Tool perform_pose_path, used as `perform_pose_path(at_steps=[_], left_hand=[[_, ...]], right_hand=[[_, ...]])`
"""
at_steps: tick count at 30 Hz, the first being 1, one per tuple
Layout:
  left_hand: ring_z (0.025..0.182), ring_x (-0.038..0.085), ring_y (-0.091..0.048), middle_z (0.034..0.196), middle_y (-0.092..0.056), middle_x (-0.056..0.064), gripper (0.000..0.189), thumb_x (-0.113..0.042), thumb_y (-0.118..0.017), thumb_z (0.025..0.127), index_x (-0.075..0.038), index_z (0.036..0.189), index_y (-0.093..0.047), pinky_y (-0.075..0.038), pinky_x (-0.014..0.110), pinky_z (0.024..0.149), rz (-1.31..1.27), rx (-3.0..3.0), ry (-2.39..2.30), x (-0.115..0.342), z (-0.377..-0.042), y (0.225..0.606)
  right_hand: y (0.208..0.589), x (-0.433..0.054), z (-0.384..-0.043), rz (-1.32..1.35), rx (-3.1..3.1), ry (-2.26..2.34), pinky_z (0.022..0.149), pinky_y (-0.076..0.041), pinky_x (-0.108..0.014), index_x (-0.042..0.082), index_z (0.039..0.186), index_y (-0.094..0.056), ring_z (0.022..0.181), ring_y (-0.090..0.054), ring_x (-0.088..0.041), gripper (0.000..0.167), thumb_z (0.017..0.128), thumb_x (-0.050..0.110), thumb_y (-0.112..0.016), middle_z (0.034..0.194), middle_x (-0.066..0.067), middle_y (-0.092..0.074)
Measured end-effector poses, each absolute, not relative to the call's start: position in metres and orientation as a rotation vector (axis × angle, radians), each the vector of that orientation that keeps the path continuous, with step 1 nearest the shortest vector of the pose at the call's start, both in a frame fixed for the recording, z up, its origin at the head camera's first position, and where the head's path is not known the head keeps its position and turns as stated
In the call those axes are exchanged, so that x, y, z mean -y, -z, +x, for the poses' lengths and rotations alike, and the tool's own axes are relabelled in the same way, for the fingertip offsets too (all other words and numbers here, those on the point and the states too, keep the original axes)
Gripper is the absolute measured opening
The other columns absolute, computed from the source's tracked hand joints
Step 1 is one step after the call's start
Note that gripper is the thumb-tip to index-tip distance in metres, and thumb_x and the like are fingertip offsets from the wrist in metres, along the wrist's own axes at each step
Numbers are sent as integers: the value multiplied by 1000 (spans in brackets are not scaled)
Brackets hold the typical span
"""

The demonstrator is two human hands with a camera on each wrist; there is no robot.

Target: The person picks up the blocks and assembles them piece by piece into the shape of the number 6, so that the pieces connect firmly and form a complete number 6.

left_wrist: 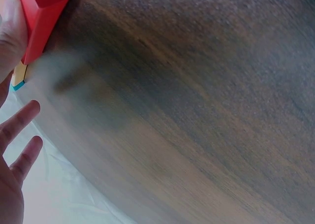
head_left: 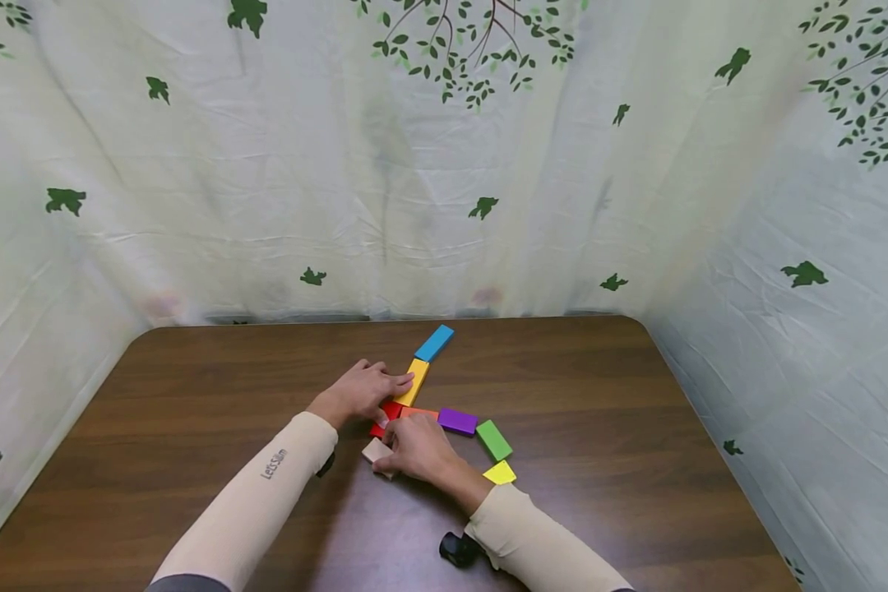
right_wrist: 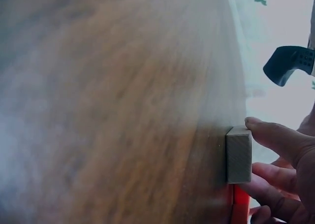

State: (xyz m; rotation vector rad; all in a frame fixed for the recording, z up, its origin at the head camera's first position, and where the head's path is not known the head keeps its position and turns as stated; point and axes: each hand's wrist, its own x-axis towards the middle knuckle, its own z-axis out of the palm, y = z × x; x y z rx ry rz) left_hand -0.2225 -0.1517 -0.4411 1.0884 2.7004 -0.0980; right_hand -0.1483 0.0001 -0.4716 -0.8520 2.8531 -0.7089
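In the head view, my right hand (head_left: 419, 448) pinches a plain wooden block (head_left: 374, 451) close to the near end of a red block (head_left: 393, 410). The right wrist view shows the thumb (right_wrist: 275, 138) at one end of the wooden block (right_wrist: 239, 155) and a finger at the other, with red right beside it. My left hand (head_left: 363, 393) reaches over the red block, thumb against its side, another finger extended onto an amber block (head_left: 417, 380). In the left wrist view, two fingers spread out straight below the red block (left_wrist: 44, 7).
Beyond the amber block lies a blue block (head_left: 434, 343). An orange block (head_left: 420, 411), partly hidden, leads right to a purple block (head_left: 458, 422), a green block (head_left: 494, 441) and a yellow block (head_left: 500, 473). A leaf-patterned curtain (head_left: 281, 197) borders the brown table (head_left: 599, 395).
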Motion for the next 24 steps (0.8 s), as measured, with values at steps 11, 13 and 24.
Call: perform_pose_path(at_steps=[11,13,24], left_hand=[[116,34,-48,148,-45,2,77,-34,-79,77,-13,144,-47,-38,51,94,1089,-2702,111,151,-222,439],[116,34,-48,148,-46,2,77,-34,-79,77,-12,144,-47,-38,51,94,1090,-2701,110,151,-222,439],[115,34,-48,147,-46,3,76,-31,-79,78,-13,144,-47,-38,52,94,1079,-2704,93,150,-222,441]], right_hand=[[471,1,-148,-836,-2861,710,53,-31,-18,19,71,-71,55,-42,-4,24,72,39,-84,50,14,-45],[471,1,-148,-836,-2862,704,52,-31,-18,20,68,-70,54,-41,-5,25,72,40,-83,48,13,-44],[472,4,-147,-789,-2867,683,52,-31,-18,19,66,-70,54,-40,-6,28,73,43,-83,48,12,-45]])
